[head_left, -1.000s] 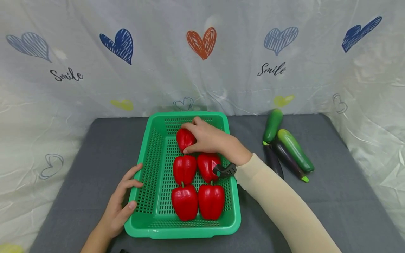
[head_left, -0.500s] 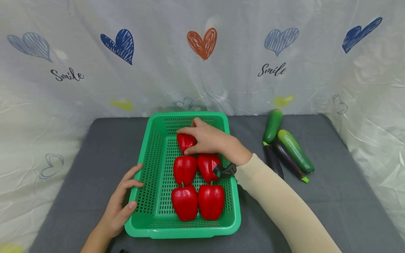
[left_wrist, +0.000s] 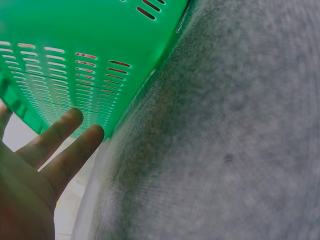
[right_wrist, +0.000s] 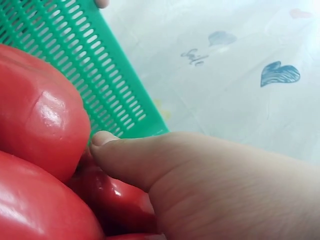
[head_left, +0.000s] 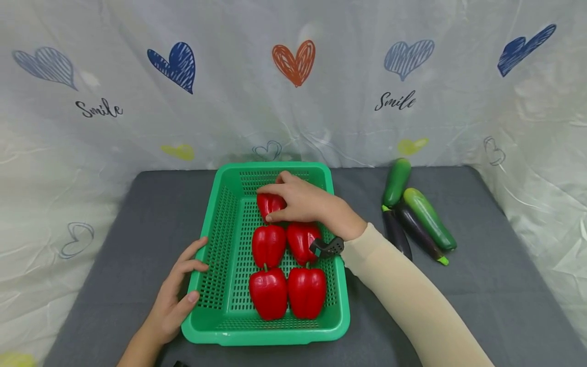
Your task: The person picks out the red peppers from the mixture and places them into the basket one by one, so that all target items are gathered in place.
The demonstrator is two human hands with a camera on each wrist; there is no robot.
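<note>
A green perforated plastic basket (head_left: 266, 337) holds several red bell peppers, two rows of which lie along its right half. At the far end of these, my right hand (head_left: 302, 200) grips another bell pepper (head_left: 270, 205), its fingers over the top and thumb on the near side; the palm hides much of it. In the right wrist view the thumb (right_wrist: 135, 157) presses against that pepper's skin. My left hand (head_left: 171, 298) rests at the basket's left rim with fingers spread. From the left wrist, two straight fingers (left_wrist: 75, 155) show beside the slotted outer wall.
Right of the basket on the grey cloth lie two green zucchini, one at the back (head_left: 397, 181) and one in front (head_left: 428, 219), with two dark eggplants (head_left: 418, 232) against them. A white curtain (head_left: 229, 102) printed with hearts hangs behind the table.
My right hand's fingers have shifted slightly left over the far bell pepper, covering more of its top. The left hand, the basket and the other peppers stay where they were.
</note>
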